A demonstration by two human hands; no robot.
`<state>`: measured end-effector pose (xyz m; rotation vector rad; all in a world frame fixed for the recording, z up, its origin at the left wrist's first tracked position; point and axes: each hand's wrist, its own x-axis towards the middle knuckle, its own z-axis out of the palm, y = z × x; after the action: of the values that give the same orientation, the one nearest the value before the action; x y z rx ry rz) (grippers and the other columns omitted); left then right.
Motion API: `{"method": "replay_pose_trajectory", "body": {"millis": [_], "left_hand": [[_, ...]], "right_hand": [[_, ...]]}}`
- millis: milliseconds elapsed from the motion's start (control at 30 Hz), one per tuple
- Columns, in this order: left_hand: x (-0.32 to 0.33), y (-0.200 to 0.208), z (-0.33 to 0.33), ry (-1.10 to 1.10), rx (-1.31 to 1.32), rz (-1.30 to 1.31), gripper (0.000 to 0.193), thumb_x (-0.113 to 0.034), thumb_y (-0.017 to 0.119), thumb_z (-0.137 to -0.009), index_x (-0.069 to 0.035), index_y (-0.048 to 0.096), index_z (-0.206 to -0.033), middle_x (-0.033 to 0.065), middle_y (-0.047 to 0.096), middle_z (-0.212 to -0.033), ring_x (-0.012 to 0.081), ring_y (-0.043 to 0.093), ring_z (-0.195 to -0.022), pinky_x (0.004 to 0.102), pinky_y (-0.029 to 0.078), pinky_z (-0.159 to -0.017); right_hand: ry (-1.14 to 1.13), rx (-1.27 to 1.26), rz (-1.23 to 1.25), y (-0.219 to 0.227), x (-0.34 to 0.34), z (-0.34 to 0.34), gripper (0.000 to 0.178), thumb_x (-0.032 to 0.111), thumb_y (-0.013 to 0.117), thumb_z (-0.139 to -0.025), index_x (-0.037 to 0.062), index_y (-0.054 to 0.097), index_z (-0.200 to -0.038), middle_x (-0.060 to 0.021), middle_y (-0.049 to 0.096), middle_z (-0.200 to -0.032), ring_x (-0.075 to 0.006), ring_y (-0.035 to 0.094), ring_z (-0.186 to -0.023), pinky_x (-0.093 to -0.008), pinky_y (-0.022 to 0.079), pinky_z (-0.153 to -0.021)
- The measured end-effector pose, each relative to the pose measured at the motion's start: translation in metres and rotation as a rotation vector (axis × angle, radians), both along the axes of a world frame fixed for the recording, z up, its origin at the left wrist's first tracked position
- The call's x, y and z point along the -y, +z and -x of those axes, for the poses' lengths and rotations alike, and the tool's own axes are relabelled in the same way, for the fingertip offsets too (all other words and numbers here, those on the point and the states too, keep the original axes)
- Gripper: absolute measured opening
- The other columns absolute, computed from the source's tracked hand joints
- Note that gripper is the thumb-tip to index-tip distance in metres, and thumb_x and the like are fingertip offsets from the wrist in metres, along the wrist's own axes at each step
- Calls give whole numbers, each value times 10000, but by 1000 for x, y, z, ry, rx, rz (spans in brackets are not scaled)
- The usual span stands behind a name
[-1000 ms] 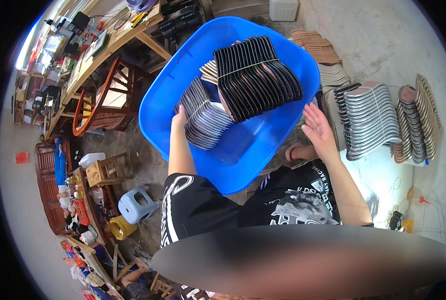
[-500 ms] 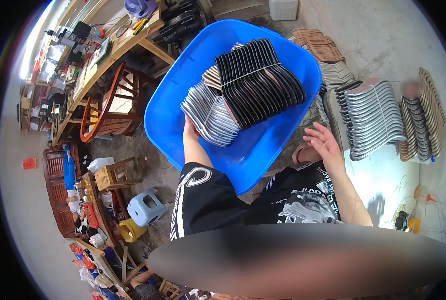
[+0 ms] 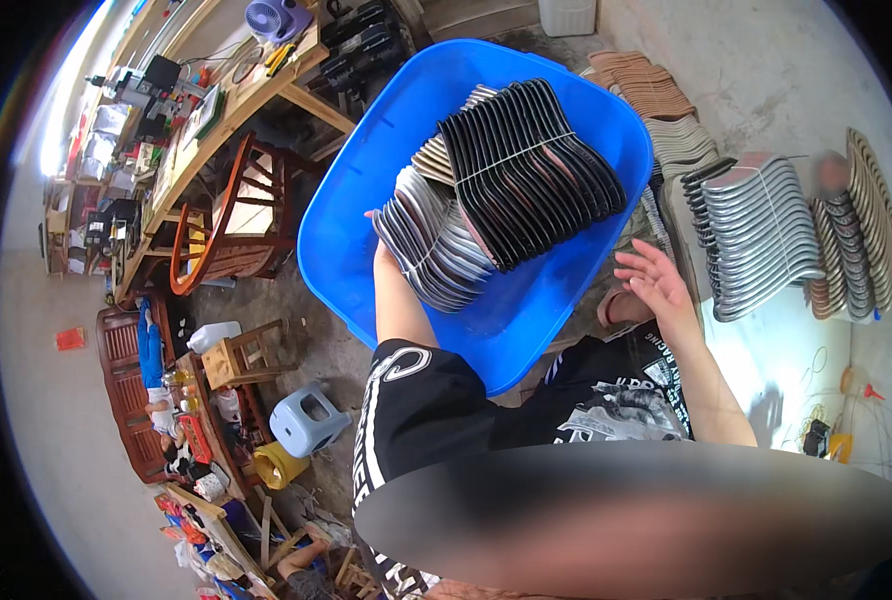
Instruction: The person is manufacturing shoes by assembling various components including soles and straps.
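Observation:
A big blue plastic tub (image 3: 514, 325) is in front of me, with bundles of stacked, curved sole-shaped pieces in it. At its left side my left hand (image 3: 390, 262) grips a silver-grey bundle (image 3: 434, 255); most of the fingers are hidden behind it. Against that bundle leans a larger black bundle (image 3: 528, 175), tied round with pale string. Part of a beige bundle (image 3: 434, 158) shows behind the two. Outside the tub, on the right, my right hand (image 3: 661, 285) is empty, its fingers spread and slightly bent.
More tied bundles are on the right: silver ones (image 3: 764, 240), with brown stacks (image 3: 644, 85) farther back. To the left are a wooden chair (image 3: 228, 215), a workbench (image 3: 241, 105) and a blue-grey plastic stool (image 3: 309, 420). Another person's arm (image 3: 301, 560) shows low at the left.
The silver-grey bundle has tilted in my left hand, showing more of its end piece. My right hand has hardly moved against the tub. The whole view has shifted slightly.

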<state>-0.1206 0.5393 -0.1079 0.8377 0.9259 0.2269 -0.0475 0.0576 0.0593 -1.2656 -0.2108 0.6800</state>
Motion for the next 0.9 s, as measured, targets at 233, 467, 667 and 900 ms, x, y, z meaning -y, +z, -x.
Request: {"method": "replay_pose_trajectory", "body": {"millis": [233, 467, 667, 900], "left_hand": [[15, 22, 3, -18, 39, -57, 360, -393, 522, -946, -91, 617, -1116, 73, 677, -1007, 226, 655, -896, 400, 541, -797], [24, 37, 5, -33, 82, -84, 354, -386, 532, -943, -92, 608, -1124, 74, 672, -1015, 224, 651, -906, 401, 541, -800], [28, 45, 12, -52, 106, -97, 349, -380, 540, -940, -93, 600, -1130, 74, 667, -1022, 223, 648, -914, 402, 540, -803], [16, 54, 13, -108, 107, -84, 346, -372, 550, -936, -94, 591, -1138, 75, 661, -1030, 221, 644, -923, 403, 539, -806]], "right_hand": [[69, -27, 71, -6, 2, 11, 546, 68, 558, -896, 18, 352, -1399, -153, 524, -1298, -209, 540, -1131, -332, 405, -993], [0, 1, 127, -2, 17, 15, 548, 100, 544, -906, 6, 344, -1408, -157, 528, -1298, -196, 548, -1113, -296, 421, -938], [5, 20, 183, 12, 24, 18, 562, 78, 545, -895, 6, 334, -1412, -153, 511, -1324, -206, 521, -1166, -319, 393, -991], [273, 744, 486, 5, -29, 2, 818, 160, 678, -803, 34, 228, -1475, -163, 166, -1561, -321, 209, -1427, -451, 205, -1129]]}}
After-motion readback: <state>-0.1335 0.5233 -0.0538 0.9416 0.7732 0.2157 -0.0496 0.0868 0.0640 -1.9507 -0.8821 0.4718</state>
